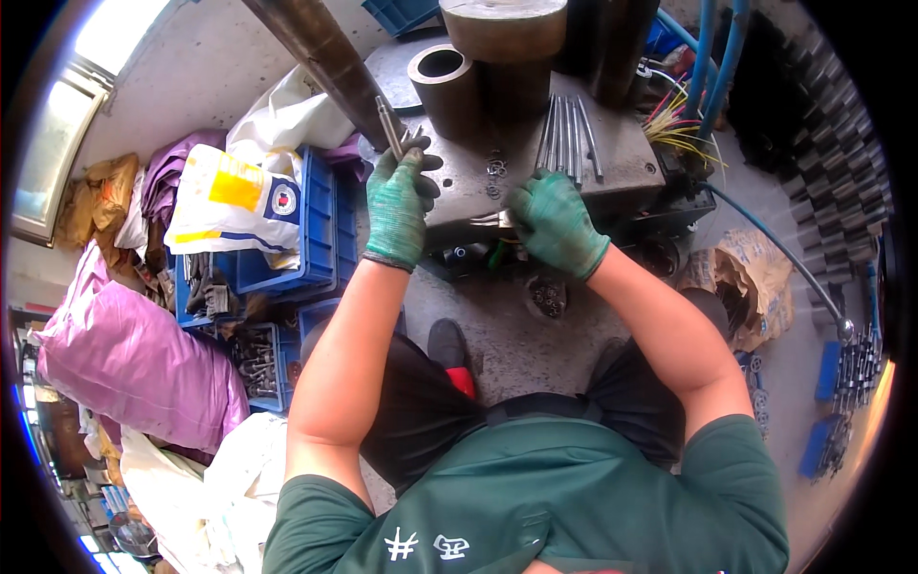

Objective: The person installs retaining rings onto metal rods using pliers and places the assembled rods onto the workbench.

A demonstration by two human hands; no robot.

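My left hand [397, 206], in a green knitted glove, is closed round a slim steel rod [386, 122] that points up and away. It is over the left front part of a metal machine table [612, 148]. My right hand [557, 218], gloved alike, is closed at the table's front edge. Slim pale metal tips [490, 220] stick out from its left side, like the jaws of pliers; my fingers hide the rest. Between the hands lie several small metal rings [495, 168]. Beyond my right hand several steel rods [571, 134] lie side by side.
Behind the hands stand a thick hollow cylinder [442, 91] and a slanting steel column [325, 62]. Blue crates [320, 220] and a purple sack [134, 354] crowd the left. Blue hoses [779, 244] and a torn paper sack [751, 287] are at right. Small parts sit below the table.
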